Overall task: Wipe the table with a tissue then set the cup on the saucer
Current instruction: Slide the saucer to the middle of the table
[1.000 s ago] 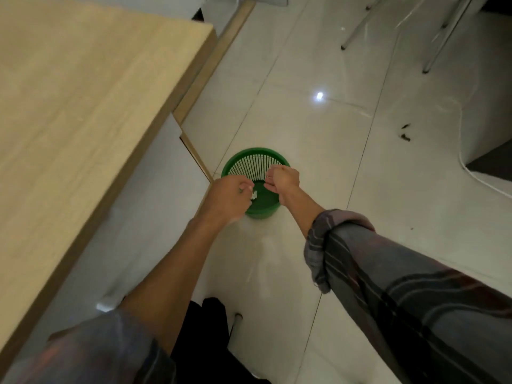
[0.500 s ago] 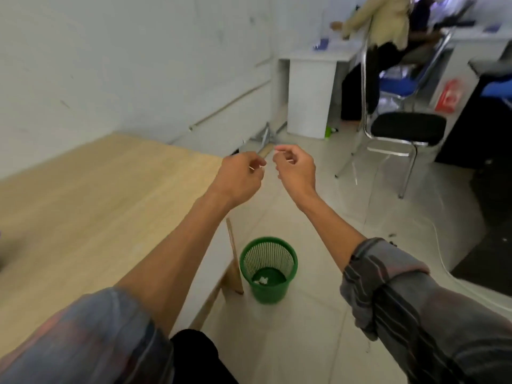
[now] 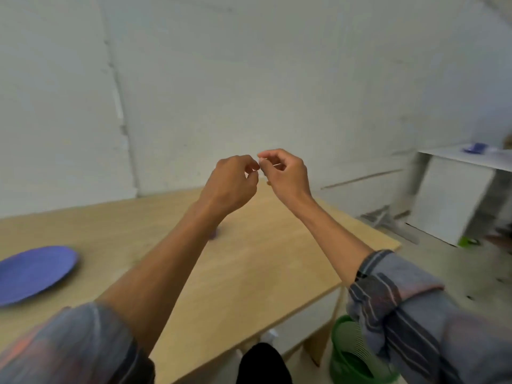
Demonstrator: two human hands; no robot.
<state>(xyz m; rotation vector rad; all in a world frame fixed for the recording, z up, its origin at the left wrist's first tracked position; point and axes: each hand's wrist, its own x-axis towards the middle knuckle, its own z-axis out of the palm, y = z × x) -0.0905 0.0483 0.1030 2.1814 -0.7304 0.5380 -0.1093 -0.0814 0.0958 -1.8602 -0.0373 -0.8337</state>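
Note:
My left hand [image 3: 230,184] and my right hand [image 3: 285,173] are raised side by side above the wooden table [image 3: 263,259]. Their fingers are curled in and the fingertips almost touch each other. No tissue shows in either hand. A purple saucer [image 3: 33,273] lies flat on the table at the far left. A small purple sliver [image 3: 214,234], probably the cup, peeks out from behind my left forearm; the rest of it is hidden.
A green mesh waste bin [image 3: 349,356] stands on the floor by the table's near right corner, partly behind my right sleeve. A white desk [image 3: 457,195] stands at the far right against the white wall.
My view has swung up and left from the bin on the floor to the table. Both hands rose from the bin's rim and stay close together, and the saucer came into view.

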